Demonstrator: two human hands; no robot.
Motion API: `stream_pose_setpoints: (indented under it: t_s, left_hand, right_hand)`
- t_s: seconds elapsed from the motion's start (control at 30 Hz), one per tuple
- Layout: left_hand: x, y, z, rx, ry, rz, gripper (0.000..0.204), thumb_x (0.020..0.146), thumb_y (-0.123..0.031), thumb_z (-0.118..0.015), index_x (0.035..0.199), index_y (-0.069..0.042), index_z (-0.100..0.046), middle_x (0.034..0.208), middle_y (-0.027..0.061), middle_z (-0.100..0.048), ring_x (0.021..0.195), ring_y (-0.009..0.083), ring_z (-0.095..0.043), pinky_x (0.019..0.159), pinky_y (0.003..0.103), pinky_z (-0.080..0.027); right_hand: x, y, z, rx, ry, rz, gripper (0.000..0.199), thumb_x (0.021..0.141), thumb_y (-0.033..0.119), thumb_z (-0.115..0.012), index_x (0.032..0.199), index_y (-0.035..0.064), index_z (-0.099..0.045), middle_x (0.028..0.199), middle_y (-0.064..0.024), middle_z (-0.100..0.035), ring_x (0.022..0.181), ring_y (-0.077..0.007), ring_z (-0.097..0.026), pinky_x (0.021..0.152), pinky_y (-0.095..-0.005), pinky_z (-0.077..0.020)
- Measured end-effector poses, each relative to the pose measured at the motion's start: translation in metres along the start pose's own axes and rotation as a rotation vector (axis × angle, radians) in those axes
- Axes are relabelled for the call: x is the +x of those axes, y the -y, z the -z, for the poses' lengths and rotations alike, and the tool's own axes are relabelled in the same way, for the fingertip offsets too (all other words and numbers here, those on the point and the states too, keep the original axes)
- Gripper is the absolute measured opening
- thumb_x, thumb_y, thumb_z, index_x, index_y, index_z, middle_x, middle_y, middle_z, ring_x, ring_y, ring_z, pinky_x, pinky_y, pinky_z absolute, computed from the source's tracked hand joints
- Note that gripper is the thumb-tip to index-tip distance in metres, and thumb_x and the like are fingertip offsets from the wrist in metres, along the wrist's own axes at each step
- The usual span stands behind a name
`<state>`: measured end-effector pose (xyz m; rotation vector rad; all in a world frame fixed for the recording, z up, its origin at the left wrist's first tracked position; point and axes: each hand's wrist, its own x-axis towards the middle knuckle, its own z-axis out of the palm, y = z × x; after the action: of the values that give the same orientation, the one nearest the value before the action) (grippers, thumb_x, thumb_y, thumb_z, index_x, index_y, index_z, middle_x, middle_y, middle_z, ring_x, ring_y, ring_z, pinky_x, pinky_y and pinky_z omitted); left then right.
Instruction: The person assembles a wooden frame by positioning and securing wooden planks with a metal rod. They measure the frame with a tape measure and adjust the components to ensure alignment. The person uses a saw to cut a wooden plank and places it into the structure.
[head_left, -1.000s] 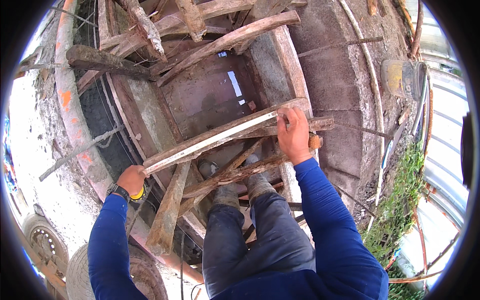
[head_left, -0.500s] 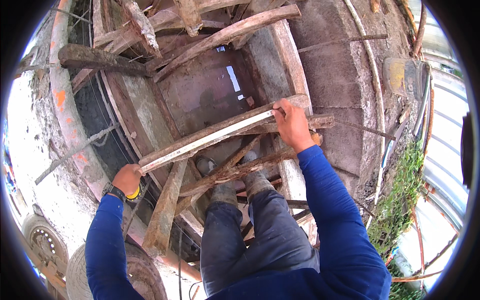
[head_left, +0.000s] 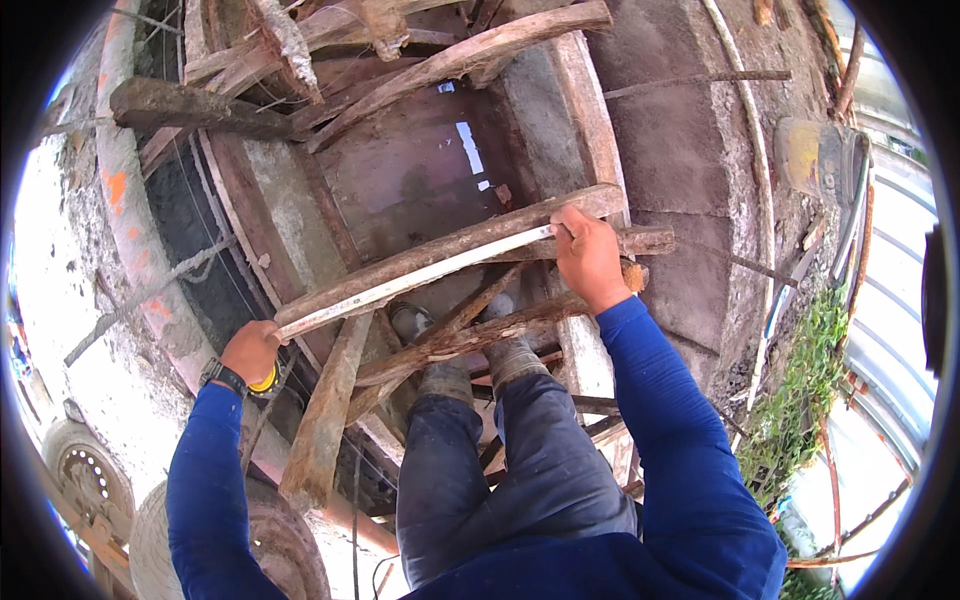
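While its right end is pinched between the thumb and fingers of the right hand [head_left: 590,258], just right of the frame's centre, a long pale strip [head_left: 415,280] is stretched slantwise across the middle of the frame. Its lower left end is grasped by the closed fingers of the left hand [head_left: 250,354], at the left of the frame. A yellow rounded object [head_left: 265,382] is seen against the underside of that hand; whether it is gripped too cannot be told. The strip is laid along the near side of a thick timber beam [head_left: 450,238], by which a boxed pit [head_left: 395,195] with a wet, shiny floor is crossed.

Below the beam, at the centre, a rough pole [head_left: 470,345] and a slanting plank [head_left: 330,420] are seen, with the person's boots [head_left: 515,362] partly hidden behind the pole. More timbers [head_left: 465,62] are crossed at the upper left and top. A bucket [head_left: 815,160], yellow and grey, is seen at the upper right, above green plants [head_left: 790,410]. The lower left corner is partly filled by a muddy tyre [head_left: 285,545].
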<state>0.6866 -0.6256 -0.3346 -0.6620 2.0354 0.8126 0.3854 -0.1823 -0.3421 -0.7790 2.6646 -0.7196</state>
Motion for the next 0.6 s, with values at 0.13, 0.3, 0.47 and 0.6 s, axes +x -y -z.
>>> stream_pose_setpoints:
  t_s: [0.13, 0.3, 0.47, 0.6]
  left_hand:
    - [0.005, 0.028, -0.020, 0.029, -0.092, -0.049, 0.027, 0.096, -0.019, -0.054, 0.095, -0.002, -0.075, 0.088, 0.0241, -0.071, 0.089, 0.0416, -0.070, 0.082, 0.048, -0.052]
    - [0.009, 0.008, -0.007, 0.063, -0.026, 0.000, 0.027, 0.093, -0.020, -0.053, 0.096, -0.007, -0.077, 0.095, 0.0237, -0.073, 0.095, 0.0446, -0.069, 0.086, 0.051, -0.053]
    - [0.003, 0.014, -0.009, 0.044, -0.018, 0.035, 0.028, 0.095, -0.021, -0.052, 0.098, -0.006, -0.076, 0.098, 0.0221, -0.074, 0.096, 0.0441, -0.070, 0.086, 0.050, -0.054]
    - [0.010, 0.019, -0.010, 0.060, -0.025, -0.019, 0.027, 0.094, -0.021, -0.054, 0.095, -0.006, -0.076, 0.097, 0.0207, -0.075, 0.096, 0.0430, -0.070, 0.086, 0.049, -0.054]
  right_hand:
    - [0.019, 0.009, -0.004, 0.002, 0.003, 0.044, 0.002, 0.093, 0.005, -0.060, 0.095, 0.0056, -0.060, 0.086, -0.0231, -0.067, 0.084, -0.0482, -0.066, 0.072, -0.0565, -0.0498]
    - [0.002, -0.006, -0.002, -0.031, 0.023, 0.002, 0.004, 0.093, 0.001, -0.064, 0.097, 0.0032, -0.064, 0.086, -0.0230, -0.068, 0.084, -0.0468, -0.067, 0.072, -0.0480, -0.0517]
    - [0.019, 0.007, -0.003, -0.022, 0.020, 0.019, 0.005, 0.090, 0.002, -0.064, 0.093, 0.0045, -0.062, 0.088, -0.0228, -0.068, 0.085, -0.0463, -0.067, 0.074, -0.0526, -0.0514]
    - [0.007, 0.000, -0.004, -0.016, -0.004, 0.032, 0.005, 0.090, 0.002, -0.065, 0.092, 0.0043, -0.061, 0.087, -0.0237, -0.068, 0.085, -0.0467, -0.066, 0.074, -0.0535, -0.0508]
